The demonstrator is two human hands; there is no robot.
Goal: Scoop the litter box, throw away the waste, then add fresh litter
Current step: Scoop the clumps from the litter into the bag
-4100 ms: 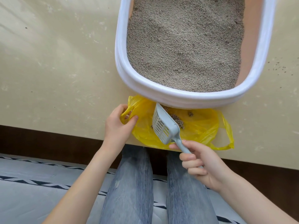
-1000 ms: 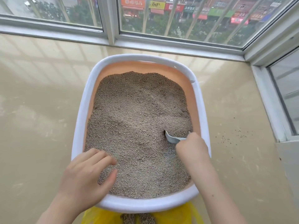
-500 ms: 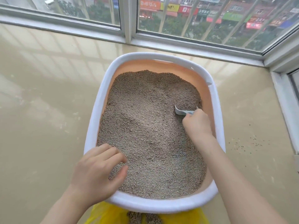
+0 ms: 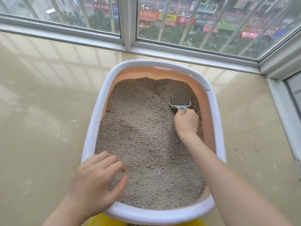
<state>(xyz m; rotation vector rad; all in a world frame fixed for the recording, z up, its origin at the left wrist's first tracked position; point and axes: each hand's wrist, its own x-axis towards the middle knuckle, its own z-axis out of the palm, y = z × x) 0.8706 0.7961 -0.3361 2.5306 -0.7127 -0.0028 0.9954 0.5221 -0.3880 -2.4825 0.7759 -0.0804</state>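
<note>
Here the litter box (image 4: 104, 101), white-rimmed with a peach inner wall, sits on the beige floor (image 4: 40, 111) close under the window (image 4: 203, 22), its long side running away from the person. Grey-brown litter (image 4: 143, 136) fills it almost to the rim, heaped a little higher toward the far end. In the box's far right corner the pale scoop (image 4: 180, 106) lies sunk in the litter, its open bowl loaded with granules and only its back rim and short handle showing. The right hand (image 4: 186, 122) has its fingers curled round that handle, gripping it from behind, the forearm stretched across the box's right side. The left hand (image 4: 96, 180) rests over the near left corner of the box, fingers relaxed and spread, thumb out, lying on the rim and the litter beside it without holding anything. Under the near edge of the box a yellow bag (image 4: 104, 221) peeks out, mostly hidden. On the floor to the right of the box, near the wall, lie scattered grains (image 4: 244, 150). Through the glass, bars and a street with coloured shop signs show below.
</note>
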